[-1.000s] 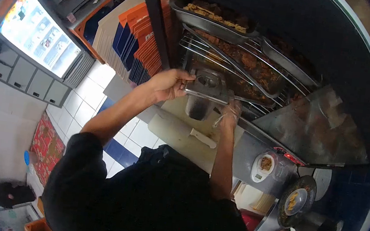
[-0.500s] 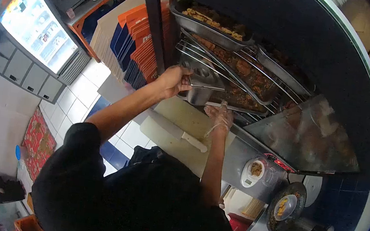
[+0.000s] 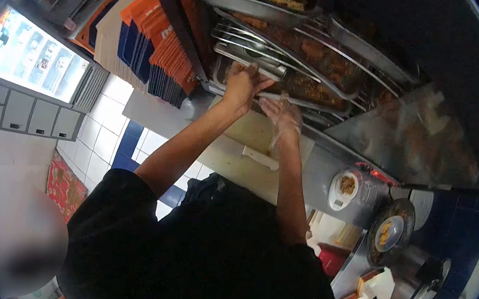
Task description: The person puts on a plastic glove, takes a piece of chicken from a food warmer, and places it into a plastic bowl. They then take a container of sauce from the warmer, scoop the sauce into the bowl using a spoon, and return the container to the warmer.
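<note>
My bare left hand (image 3: 242,90) reaches into the food cabinet, its fingers closed at the near side of a small steel pan (image 3: 270,68). That pan sits low in the cabinet, below a wire rack (image 3: 247,37), partly hidden by the rack's bars. My right hand (image 3: 281,116) wears a clear plastic glove and has its fingertips at the rim of a metal tray (image 3: 322,106), which holds browned food. Under my hands lies a pale cutting board (image 3: 252,128), with a white-handled knife (image 3: 260,157) on it.
Higher in the cabinet are another food tray (image 3: 251,4) and a slanted tray (image 3: 299,55). A glass panel (image 3: 414,141) stands at the right. Folded boxes (image 3: 174,52) are stacked left. A scale (image 3: 339,200) with a bowl sits on the counter. A person (image 3: 7,240) is at lower left.
My left hand has moved the steel pan deeper into the cabinet, under the rack. My right hand stays at the tray's rim. The view has shifted, and a person has appeared at lower left.
</note>
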A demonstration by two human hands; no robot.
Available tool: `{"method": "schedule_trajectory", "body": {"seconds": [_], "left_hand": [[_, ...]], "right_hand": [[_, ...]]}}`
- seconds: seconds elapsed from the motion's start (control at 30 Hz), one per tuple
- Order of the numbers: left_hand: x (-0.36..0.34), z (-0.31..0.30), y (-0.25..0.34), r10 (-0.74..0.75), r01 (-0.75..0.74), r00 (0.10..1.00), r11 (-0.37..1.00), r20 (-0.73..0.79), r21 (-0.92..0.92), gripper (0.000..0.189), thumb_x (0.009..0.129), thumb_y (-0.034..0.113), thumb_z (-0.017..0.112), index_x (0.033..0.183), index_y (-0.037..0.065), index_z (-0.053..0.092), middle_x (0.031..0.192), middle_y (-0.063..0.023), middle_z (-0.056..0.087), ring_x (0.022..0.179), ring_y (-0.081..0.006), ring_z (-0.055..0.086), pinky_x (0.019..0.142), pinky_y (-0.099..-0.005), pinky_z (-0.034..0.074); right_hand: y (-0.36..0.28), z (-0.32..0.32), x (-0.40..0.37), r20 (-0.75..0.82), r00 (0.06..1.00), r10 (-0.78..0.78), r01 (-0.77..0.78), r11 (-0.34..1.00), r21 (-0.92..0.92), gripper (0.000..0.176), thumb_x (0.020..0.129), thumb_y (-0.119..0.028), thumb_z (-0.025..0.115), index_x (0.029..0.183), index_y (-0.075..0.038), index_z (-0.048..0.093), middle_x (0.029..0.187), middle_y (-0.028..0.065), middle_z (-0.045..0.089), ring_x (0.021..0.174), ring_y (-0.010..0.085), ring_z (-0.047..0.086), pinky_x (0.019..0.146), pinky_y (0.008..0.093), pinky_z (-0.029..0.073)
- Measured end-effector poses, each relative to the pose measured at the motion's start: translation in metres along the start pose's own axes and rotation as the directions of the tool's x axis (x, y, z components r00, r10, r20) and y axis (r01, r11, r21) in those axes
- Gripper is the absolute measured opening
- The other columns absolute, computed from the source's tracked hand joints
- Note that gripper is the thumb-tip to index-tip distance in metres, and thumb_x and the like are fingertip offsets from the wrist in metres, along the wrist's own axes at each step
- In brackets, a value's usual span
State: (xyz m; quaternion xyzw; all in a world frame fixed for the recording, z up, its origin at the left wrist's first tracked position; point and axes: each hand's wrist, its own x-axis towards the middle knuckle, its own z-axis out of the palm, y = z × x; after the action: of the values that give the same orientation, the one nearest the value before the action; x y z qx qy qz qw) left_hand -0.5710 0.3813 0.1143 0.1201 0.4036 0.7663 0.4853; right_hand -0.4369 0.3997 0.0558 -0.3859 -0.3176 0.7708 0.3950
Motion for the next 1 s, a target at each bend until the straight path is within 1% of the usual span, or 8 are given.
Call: {"method": "schedule_trajectory", "body": {"seconds": [0.17,0.3,0.37,0.43,0.53,0.77,0.93,1.0], "left_hand": [[0.015,-0.018,-0.012,-0.007,0.008,0.996,1.0,0.087,-0.013,0.008,0.098,0.006,0.046,0.105,0.004,0.049,0.103,-0.0106,0.059,0.095,-0.0272,0.063,0.091,-0.0447,0.056],[-0.028,-0.023,0.002,-0.132,0.114,0.989,0.972,0.073,0.204,0.011,0.096,0.013,0.057,0.103,0.004,0.054,0.11,-0.0101,0.061,0.098,-0.0231,0.063,0.087,-0.0367,0.055],[-0.053,-0.04,-0.017,-0.053,-0.181,0.944,0.74,0.325,0.648,0.017,0.094,0.013,0.06,0.108,0.005,0.056,0.111,-0.008,0.062,0.095,-0.0203,0.063,0.081,-0.0343,0.054],[-0.068,-0.053,-0.036,-0.149,-0.386,0.859,0.44,0.49,0.811,0.025,0.09,0.009,0.065,0.115,0.007,0.062,0.108,-0.0068,0.065,0.089,-0.0152,0.063,0.07,-0.0308,0.052],[-0.071,-0.063,-0.061,-0.416,-0.417,0.711,0.4,0.567,0.816,0.024,0.089,0.008,0.066,0.112,0.005,0.066,0.098,-0.0076,0.067,0.082,-0.0152,0.064,0.066,-0.0303,0.052],[-0.075,-0.056,-0.106,-0.579,-0.389,0.657,0.288,0.483,0.875,0.009,0.086,0.008,0.068,0.093,0.002,0.067,0.08,-0.0085,0.069,0.068,-0.0146,0.063,0.065,-0.0306,0.051],[-0.07,-0.066,-0.139,-0.506,-0.446,0.683,0.281,0.526,0.85,0.006,0.085,0.006,0.067,0.089,0.002,0.064,0.077,-0.0074,0.067,0.066,-0.0133,0.062,0.065,-0.0304,0.051],[-0.073,-0.063,-0.146,-0.478,-0.464,0.685,0.295,0.55,0.835,0.005,0.085,0.005,0.066,0.089,0.002,0.064,0.077,-0.0073,0.067,0.066,-0.0131,0.062,0.065,-0.0303,0.051]], "right_hand": [[0.01,-0.014,0.025,0.206,0.976,0.078,-0.076,0.997,-0.02,0.074,0.1,-0.05,0.041,0.138,0.012,0.033,0.135,0.0266,0.049,0.127,0.0349,0.049,0.112,0.0445,0.035],[-0.003,-0.035,-0.016,0.201,0.973,0.114,-0.103,0.993,-0.065,0.066,0.101,-0.048,0.041,0.136,0.008,0.041,0.134,0.0239,0.052,0.126,0.0346,0.05,0.111,0.0447,0.038],[-0.01,-0.048,-0.052,0.218,0.957,0.193,-0.175,0.98,-0.097,0.069,0.1,-0.051,0.04,0.136,0.007,0.043,0.134,0.0229,0.052,0.126,0.0345,0.051,0.111,0.0444,0.037],[-0.002,-0.068,-0.076,0.272,0.931,0.244,-0.241,0.969,-0.047,0.07,0.098,-0.054,0.043,0.135,0.006,0.045,0.133,0.0218,0.053,0.124,0.0344,0.052,0.11,0.0437,0.038],[0.021,-0.104,-0.091,0.321,0.883,0.342,-0.353,0.935,-0.024,0.062,0.099,-0.047,0.047,0.136,0.003,0.046,0.139,0.0187,0.048,0.127,0.0308,0.048,0.109,0.0443,0.037],[0.02,-0.124,-0.138,0.121,0.921,0.37,-0.385,0.912,0.141,0.058,0.098,-0.038,0.054,0.135,0.006,0.045,0.134,0.0236,0.052,0.123,0.0367,0.052,0.106,0.043,0.044],[0.015,-0.171,-0.165,0.23,0.934,0.274,-0.322,0.924,0.208,0.054,0.1,-0.027,0.047,0.143,0.004,0.035,0.144,0.022,0.043,0.133,0.0364,0.043,0.111,0.0426,0.039],[0.014,-0.182,-0.182,0.212,0.942,0.259,-0.272,0.962,0.036,0.054,0.101,-0.024,0.041,0.146,0.003,0.028,0.148,0.0205,0.037,0.136,0.034,0.039,0.114,0.0435,0.034]]}}
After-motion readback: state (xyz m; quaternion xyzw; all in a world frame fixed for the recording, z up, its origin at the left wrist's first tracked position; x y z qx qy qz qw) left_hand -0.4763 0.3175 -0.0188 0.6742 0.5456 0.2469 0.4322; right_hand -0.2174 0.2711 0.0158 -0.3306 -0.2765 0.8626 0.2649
